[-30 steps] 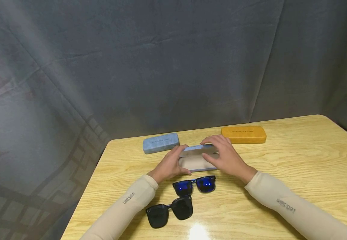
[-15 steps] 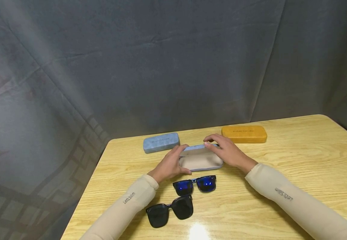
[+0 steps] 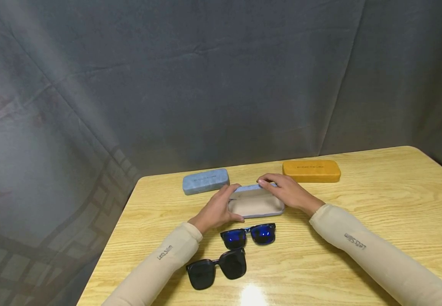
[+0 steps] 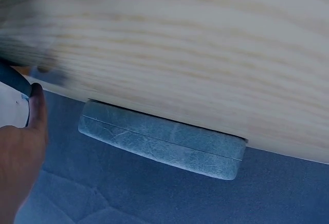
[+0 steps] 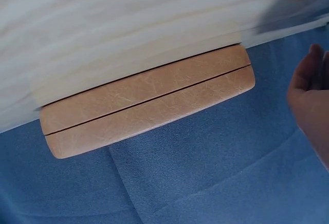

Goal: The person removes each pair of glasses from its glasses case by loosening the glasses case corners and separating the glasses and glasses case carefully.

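A glasses case [image 3: 257, 204] with a pale blue edge and beige lining lies with its lid raised in the head view. My left hand [image 3: 215, 210] grips its left end, thumb at the front edge and fingers behind. At the lid's upper right edge, my right hand [image 3: 287, 191] pinches with thumb and fingers; the fingertips are partly hidden. Just in front of the case are sunglasses with blue lenses [image 3: 249, 236]. Nearer still lie black sunglasses [image 3: 217, 268], lenses facing up. The left wrist view catches my left hand [image 4: 23, 149] at the case's edge.
Behind my left hand stands a closed light blue glasses case [image 3: 205, 181], near the back edge of the wooden table [image 3: 377, 204]. An orange glasses case [image 3: 311, 171], also closed, sits beyond my right hand. A grey curtain [image 3: 221, 85] hangs behind the table.
My right thumb has come out of the case's inside and up to the lid's edge, uncovering the right end of the lining. My left hand keeps its grip.
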{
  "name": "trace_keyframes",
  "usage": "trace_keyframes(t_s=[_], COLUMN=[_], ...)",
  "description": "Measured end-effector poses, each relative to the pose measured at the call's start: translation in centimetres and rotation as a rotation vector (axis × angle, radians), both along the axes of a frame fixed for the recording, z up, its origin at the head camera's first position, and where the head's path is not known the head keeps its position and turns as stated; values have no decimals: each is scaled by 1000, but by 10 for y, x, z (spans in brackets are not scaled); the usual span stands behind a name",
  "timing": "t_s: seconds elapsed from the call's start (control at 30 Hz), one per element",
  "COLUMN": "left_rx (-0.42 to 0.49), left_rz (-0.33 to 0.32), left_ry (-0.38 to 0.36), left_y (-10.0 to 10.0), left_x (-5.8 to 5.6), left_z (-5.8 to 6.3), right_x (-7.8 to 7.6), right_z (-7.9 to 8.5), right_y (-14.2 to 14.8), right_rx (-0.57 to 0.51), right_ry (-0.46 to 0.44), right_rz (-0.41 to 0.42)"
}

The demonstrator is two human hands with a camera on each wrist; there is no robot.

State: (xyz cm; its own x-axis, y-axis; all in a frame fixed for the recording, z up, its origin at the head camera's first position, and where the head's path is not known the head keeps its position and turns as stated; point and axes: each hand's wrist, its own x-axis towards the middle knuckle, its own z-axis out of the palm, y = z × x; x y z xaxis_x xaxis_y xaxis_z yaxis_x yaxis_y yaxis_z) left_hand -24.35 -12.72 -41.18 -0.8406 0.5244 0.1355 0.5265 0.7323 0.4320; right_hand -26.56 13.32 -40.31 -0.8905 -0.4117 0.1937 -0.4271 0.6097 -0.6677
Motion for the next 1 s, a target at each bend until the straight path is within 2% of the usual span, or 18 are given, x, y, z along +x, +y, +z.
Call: trace_keyframes(t_s=[0.43, 0.73, 1.0], left_rx=[7, 0, 8], left_rz=[-6, -17, -21], left_ry=[7, 26, 11], left_y=[0, -1, 0], left_x=[-2, -2, -1], left_z=[1, -1, -2], right_x=[-2, -3, -4], right_z=[-1, 0, -5], right_y=[0, 1, 2], right_rx=[6, -2, -19], right_ry=[-42, -103, -147], right_rz=[23, 51, 75])
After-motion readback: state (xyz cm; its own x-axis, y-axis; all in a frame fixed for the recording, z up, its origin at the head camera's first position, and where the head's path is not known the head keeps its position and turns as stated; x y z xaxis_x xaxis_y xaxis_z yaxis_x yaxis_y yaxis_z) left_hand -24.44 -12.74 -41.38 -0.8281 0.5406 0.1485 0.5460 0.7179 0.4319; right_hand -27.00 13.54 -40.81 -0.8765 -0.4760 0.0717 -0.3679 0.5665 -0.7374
